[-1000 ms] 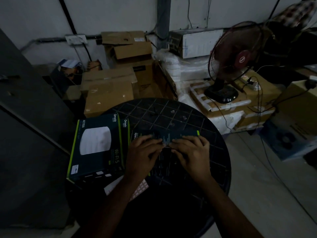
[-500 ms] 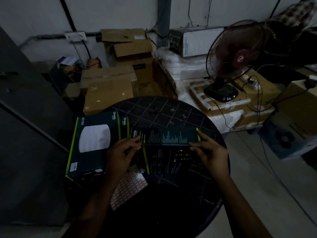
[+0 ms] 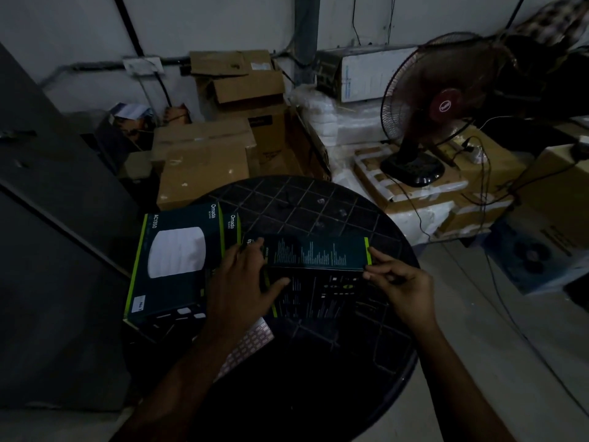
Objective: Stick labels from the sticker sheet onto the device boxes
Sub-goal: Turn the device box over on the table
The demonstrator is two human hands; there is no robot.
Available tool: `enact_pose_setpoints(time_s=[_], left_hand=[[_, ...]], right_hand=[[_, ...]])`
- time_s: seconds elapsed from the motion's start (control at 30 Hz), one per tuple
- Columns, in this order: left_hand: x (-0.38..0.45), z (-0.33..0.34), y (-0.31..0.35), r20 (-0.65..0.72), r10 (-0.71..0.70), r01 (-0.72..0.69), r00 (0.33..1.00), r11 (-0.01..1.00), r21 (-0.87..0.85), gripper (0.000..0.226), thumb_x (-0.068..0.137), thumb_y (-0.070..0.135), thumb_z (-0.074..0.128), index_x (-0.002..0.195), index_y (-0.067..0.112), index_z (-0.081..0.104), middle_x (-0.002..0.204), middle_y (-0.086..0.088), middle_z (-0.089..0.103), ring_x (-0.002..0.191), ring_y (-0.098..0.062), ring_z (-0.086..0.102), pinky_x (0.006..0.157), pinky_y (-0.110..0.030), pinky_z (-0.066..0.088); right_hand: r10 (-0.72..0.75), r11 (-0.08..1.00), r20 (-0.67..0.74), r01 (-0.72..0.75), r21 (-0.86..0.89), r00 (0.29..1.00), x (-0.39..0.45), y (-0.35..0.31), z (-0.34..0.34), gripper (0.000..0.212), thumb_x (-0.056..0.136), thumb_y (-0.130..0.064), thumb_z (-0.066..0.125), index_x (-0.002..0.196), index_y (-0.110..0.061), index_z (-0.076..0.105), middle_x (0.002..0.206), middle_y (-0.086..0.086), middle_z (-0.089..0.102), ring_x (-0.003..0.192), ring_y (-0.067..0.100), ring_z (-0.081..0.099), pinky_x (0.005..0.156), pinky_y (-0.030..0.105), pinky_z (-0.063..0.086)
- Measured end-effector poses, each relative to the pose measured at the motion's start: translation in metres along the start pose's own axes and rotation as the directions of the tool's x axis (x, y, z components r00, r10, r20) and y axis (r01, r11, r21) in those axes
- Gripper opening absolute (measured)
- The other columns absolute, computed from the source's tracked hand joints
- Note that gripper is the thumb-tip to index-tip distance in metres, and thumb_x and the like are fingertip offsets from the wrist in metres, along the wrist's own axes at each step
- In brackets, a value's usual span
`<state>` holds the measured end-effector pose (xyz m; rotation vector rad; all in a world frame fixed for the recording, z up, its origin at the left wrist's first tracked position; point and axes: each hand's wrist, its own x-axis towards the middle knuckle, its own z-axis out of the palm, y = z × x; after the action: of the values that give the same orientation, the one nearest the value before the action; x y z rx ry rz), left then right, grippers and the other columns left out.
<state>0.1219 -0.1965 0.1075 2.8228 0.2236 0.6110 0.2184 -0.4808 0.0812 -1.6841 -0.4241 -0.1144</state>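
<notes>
Dark device box (image 3: 315, 269), green edges, white print | left hand (image 3: 245, 282), right hand (image 3: 398, 285) gripping ends

The room is dim. A round dark table (image 3: 334, 205) with a grid-patterned top stands on a pale concrete floor (image 3: 497, 352). Behind it runs a light grey wall (image 3: 79, 30) with dark cables and a white socket plate (image 3: 142, 64). Brown cardboard cartons (image 3: 204, 161) are stacked against the wall, beside white foam packing (image 3: 331, 122). A table fan (image 3: 436, 103) with a dark red hub stands on a taped carton (image 3: 411, 193) to the right. A dark grey panel (image 3: 47, 218) fills the left side.
</notes>
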Motion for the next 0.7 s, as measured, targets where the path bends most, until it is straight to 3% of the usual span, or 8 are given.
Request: enact_pose_setpoints(time_s=[0.07,0.17,0.3,0.4,0.5,0.53,0.6,0.7], left_hand=[[0.018,0.002,0.027,0.000,0.151,-0.149,0.989,0.974,0.168,0.089,0.069,0.072,0.071,0.126,0.005,0.055,0.136,-0.014,0.056,0.135,-0.031,0.039,0.107,-0.050,0.041],[0.042,0.021,0.060,0.239,0.353,-0.371,0.904,0.928,0.033,0.084,0.072,0.064,0.074,0.127,0.007,0.047,0.155,-0.016,0.033,0.146,-0.035,0.023,0.121,-0.054,0.019],[0.055,0.046,0.085,0.367,0.445,-0.502,0.817,0.862,0.073,0.095,0.073,0.059,0.076,0.147,0.019,0.031,0.157,-0.014,0.028,0.142,-0.038,0.029,0.115,-0.059,0.022],[0.059,0.049,0.082,0.285,0.497,-0.542,0.820,0.834,0.106,0.095,0.074,0.059,0.075,0.151,0.028,0.029,0.147,-0.012,0.041,0.129,-0.036,0.043,0.106,-0.052,0.032],[0.059,0.042,0.073,0.272,0.570,-0.606,0.776,0.792,0.070,0.093,0.075,0.060,0.074,0.152,0.040,0.024,0.144,-0.012,0.041,0.125,-0.034,0.043,0.100,-0.052,0.036],[0.059,0.037,0.070,0.281,0.579,-0.616,0.765,0.785,0.059,0.091,0.078,0.060,0.072,0.152,0.043,0.021,0.145,-0.012,0.040,0.126,-0.034,0.042,0.100,-0.053,0.037],[0.059,0.024,0.064,0.280,0.565,-0.592,0.776,0.806,0.016,0.085,0.082,0.060,0.067,0.151,0.048,0.017,0.148,-0.012,0.036,0.129,-0.035,0.039,0.101,-0.055,0.037],[0.056,0.003,0.050,0.190,0.530,-0.495,0.826,0.844,-0.204,0.069,0.090,0.059,0.058,0.148,0.055,0.020,0.147,-0.009,0.031,0.129,-0.032,0.036,0.102,-0.052,0.037]], right_hand=[[0.001,1.000,0.003,-0.001,-0.015,1.000,0.000,-0.002,0.002,0.018,0.075,0.008,0.078,0.082,-0.009,0.079,0.121,0.015,0.070,0.118,0.016,0.066,0.094,0.054,0.056],[-0.002,1.000,-0.010,0.002,-0.027,1.000,0.001,-0.004,0.004,0.024,0.075,0.007,0.079,0.079,-0.017,0.079,0.122,0.012,0.070,0.117,0.013,0.067,0.094,0.053,0.056],[-0.028,0.998,-0.008,0.028,-0.054,1.000,-0.001,-0.003,0.003,0.029,0.076,0.008,0.078,0.074,-0.021,0.078,0.121,0.007,0.070,0.117,0.013,0.066,0.096,0.047,0.056],[0.004,1.000,-0.021,-0.004,0.030,1.000,-0.003,0.001,0.002,0.022,0.075,0.011,0.078,0.073,-0.011,0.076,0.120,0.007,0.072,0.116,0.017,0.067,0.097,0.045,0.056],[0.117,0.991,-0.026,-0.115,0.069,0.993,-0.013,0.013,0.002,0.014,0.073,0.010,0.080,0.076,0.001,0.070,0.112,-0.005,0.076,0.111,0.015,0.069,0.096,0.050,0.056],[0.127,0.992,0.016,-0.128,0.018,0.992,-0.017,0.018,0.001,0.021,0.072,0.004,0.083,0.087,-0.006,0.072,0.117,-0.008,0.073,0.113,0.012,0.068,0.097,0.052,0.054],[0.122,0.980,0.166,-0.092,-0.179,0.979,-0.023,0.029,0.001,0.060,0.070,-0.017,0.091,0.122,-0.030,0.064,0.135,-0.016,0.061,0.126,0.007,0.058,0.104,0.049,0.049],[0.068,0.946,0.326,0.043,-0.322,0.943,-0.018,0.040,0.005,0.110,0.069,-0.047,0.089,0.157,-0.031,0.024,0.158,-0.009,0.036,0.145,0.016,0.037,0.113,0.049,0.039]])
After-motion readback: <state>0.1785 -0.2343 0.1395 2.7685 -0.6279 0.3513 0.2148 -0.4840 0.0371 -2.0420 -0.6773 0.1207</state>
